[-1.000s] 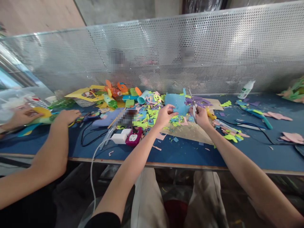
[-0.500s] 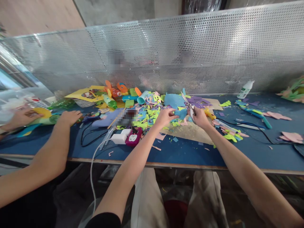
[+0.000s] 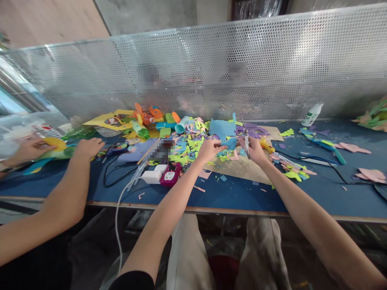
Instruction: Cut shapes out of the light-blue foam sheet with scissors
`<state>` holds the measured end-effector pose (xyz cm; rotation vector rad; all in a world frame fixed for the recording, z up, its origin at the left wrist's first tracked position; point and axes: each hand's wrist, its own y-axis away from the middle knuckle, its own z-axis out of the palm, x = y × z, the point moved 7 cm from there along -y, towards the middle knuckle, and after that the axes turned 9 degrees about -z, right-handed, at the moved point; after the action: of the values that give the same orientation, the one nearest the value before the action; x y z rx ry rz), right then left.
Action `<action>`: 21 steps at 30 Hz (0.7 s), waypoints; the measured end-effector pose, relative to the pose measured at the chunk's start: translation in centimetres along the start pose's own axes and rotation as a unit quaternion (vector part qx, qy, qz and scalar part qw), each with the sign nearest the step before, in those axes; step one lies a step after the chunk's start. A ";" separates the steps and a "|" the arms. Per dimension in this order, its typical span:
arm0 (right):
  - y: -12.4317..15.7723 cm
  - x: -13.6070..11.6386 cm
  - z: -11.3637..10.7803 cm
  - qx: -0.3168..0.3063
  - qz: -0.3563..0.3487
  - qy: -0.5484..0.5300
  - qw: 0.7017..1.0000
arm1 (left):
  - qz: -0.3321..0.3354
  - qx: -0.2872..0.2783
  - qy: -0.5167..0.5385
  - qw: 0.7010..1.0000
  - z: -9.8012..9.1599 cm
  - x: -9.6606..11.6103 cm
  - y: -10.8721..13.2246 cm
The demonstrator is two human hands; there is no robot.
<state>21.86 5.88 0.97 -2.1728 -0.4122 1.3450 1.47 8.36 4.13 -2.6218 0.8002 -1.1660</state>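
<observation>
My left hand [image 3: 211,149] pinches a small piece of blue paper [image 3: 230,143] above the middle of the table. Just to its right, my right hand [image 3: 253,150] is closed round a pair of scissors [image 3: 246,141], whose blades point away from me and look narrow from here. The fingers of my right hand come close to the paper's edge; whether they touch it I cannot tell. Behind both hands lies a larger sheet of blue paper [image 3: 222,128]. Green, pink and blue paper scraps [image 3: 193,147] are heaped on the left, beside a brown sheet [image 3: 242,171].
At the left, a co-worker's hands [image 3: 86,150] handle a green bottle with yellow paper. Nearer me stands a magenta power adapter [image 3: 171,175] with white plugs [image 3: 152,175] and a cable. A glue bottle [image 3: 313,114] leans near the perforated metal screen [image 3: 272,60]. Yellow-handled glue gun-like tool [image 3: 266,146] lies right.
The scissors have turned in my right hand: their blades pointed up and left away from it, and now stand more upright. My left hand and the blue paper have barely moved.
</observation>
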 end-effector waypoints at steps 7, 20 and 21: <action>0.3 -0.8 0.6 0.004 0.022 -0.067 0.998 | -0.086 -0.012 0.133 0.987 0.2 -1.1 -0.1; 0.3 -1.3 0.2 0.004 0.003 0.029 1.000 | -0.035 -0.014 0.185 0.982 1.0 -0.6 -0.4; 0.3 -1.3 0.2 0.005 0.005 0.025 1.000 | -0.033 -0.022 0.181 0.983 1.0 -0.5 -0.4</action>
<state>21.06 5.02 1.61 -2.1992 -0.3750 1.2916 2.08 8.88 3.27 -2.5216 0.8081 -1.6928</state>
